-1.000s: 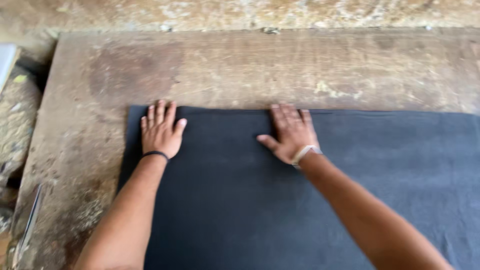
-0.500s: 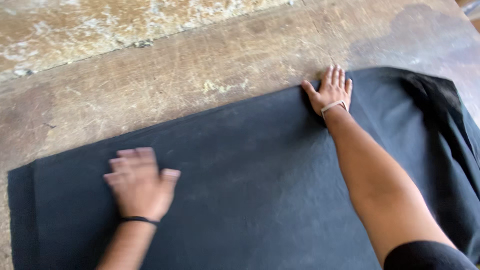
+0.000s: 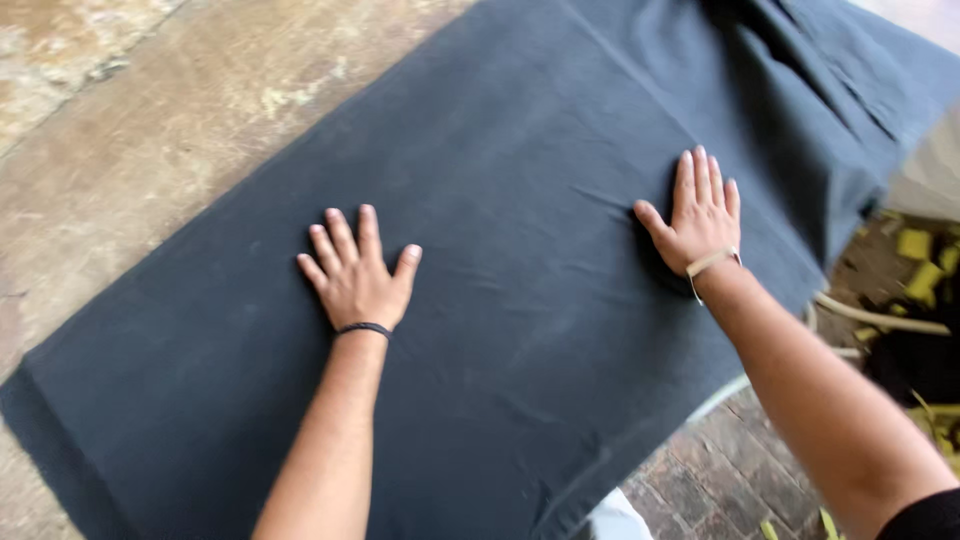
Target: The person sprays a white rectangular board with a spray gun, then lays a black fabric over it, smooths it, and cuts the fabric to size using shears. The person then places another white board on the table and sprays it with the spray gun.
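In the head view, a dark cloth is spread across a worn wooden table, its far end bunched and hanging over the edge. The left hand and right hand are laid flat on it, fingers released and spread, nothing grasped; the palms seem pressed down to keep the fabric smooth. No containers are seen; yellow scraps lie on the floor.

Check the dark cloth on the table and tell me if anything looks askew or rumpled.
Mostly it lies flat under the left hand and right hand, both palm-down on the dark cloth. The far right end is bunched into folds and droops over the wooden table edge. Yellow scraps litter the floor.
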